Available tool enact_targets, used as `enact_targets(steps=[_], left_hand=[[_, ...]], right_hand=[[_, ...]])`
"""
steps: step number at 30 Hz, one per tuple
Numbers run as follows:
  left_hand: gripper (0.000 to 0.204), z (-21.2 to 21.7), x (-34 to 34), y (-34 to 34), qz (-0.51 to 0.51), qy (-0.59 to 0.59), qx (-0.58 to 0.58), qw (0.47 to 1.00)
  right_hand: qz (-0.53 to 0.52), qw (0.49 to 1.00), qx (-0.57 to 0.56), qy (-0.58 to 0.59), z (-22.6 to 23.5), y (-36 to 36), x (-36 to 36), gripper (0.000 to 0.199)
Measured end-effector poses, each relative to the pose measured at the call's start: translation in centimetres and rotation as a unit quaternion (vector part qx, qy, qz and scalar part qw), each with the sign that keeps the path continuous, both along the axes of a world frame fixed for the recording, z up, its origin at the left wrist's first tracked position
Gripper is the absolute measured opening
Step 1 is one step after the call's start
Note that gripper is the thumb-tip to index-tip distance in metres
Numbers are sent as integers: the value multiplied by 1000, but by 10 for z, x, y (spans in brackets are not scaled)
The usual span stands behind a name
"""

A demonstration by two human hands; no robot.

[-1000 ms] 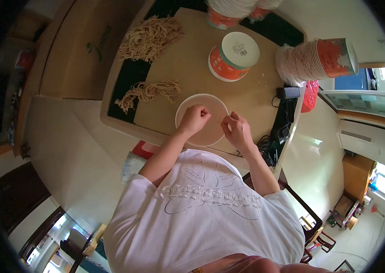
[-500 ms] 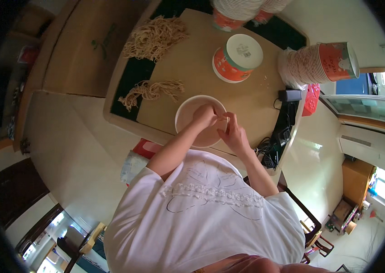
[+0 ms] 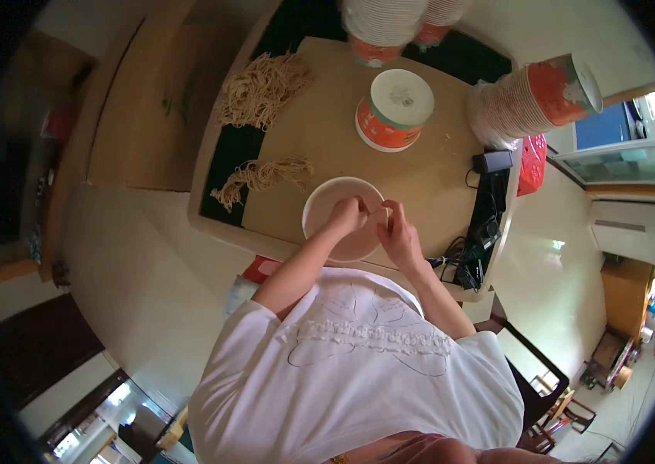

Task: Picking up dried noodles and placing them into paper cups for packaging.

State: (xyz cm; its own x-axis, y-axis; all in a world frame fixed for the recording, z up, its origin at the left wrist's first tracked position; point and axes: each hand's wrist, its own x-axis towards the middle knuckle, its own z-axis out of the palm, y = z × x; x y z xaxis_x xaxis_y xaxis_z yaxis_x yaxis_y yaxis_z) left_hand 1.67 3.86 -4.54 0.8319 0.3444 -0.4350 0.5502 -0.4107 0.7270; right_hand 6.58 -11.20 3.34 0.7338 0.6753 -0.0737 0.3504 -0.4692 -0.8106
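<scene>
A round, shallow, pale bowl (image 3: 335, 203) sits upright on the wooden table (image 3: 436, 170), close to its near edge and about midway along it. Its inside looks light pinkish-beige. Whether it holds anything cannot be told, because its near right part is covered.

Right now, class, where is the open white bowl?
In the head view, the white bowl sits at the table's near edge, under both hands, with the small noodle bundle to its left.

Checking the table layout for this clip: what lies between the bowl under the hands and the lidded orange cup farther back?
In the head view, only bare tabletop separates the bowl from the lidded orange cup; nothing sits between them.
</scene>
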Motion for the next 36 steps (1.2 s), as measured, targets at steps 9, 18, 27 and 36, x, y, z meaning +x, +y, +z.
enact_targets(steps=[9,18,27,36], left_hand=[[9,89,-30,-10,-3,-124,-121,985],[14,92,-33,-22,55,-127,-158,978],[13,113,-66,-29,-35,-101,-225,968],[11,136,-75,-34,-38,-61,-253,965]], right_hand=[[3,998,24,-50,5,-3,33,30],[30,984,-24,-173,-3,-12,78,22],[116,960,-5,-257,-8,-5,138,16],[176,943,-9,-283,-20,14,144,8]])
